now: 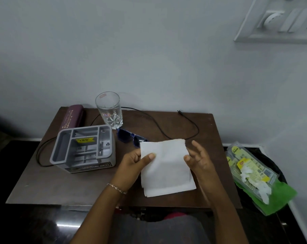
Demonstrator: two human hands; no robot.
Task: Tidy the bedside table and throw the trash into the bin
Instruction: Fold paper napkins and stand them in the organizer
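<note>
While the white tissue [166, 166] hangs folded just above the front of the bedside table [75, 187], at about five o'clock on its top, the left hand [135, 162] pinches it at the upper left edge, thumb pressed flat on top and the other fingers tucked behind the sheet. The right hand [198, 159] is at the tissue's right edge with its fingers spread and relaxed; only the thumb tip meets the paper, and it closes around nothing. A thin bracelet [116, 188] circles the left wrist. From the tissue, blue sunglasses [129, 137] lie at eleven o'clock, their near lens tucked just under its top corner. Farther along the same line a clear glass [110, 110] stands upright. A grey organiser [84, 148] with open compartments sits at nine o'clock, near the left hand, and a maroon book [73, 117] lies behind it at ten o'clock, by the wall. A black cable [159, 128] curves across the back of the table at twelve o'clock and loops around the organiser's left side. At three o'clock, off the table's right edge, the bin [269, 155] with its black liner holds yellow wrappers [249, 168], crumpled white paper and a green packet [279, 196]. A switch plate [281, 20] is mounted on the wall at one o'clock.
</note>
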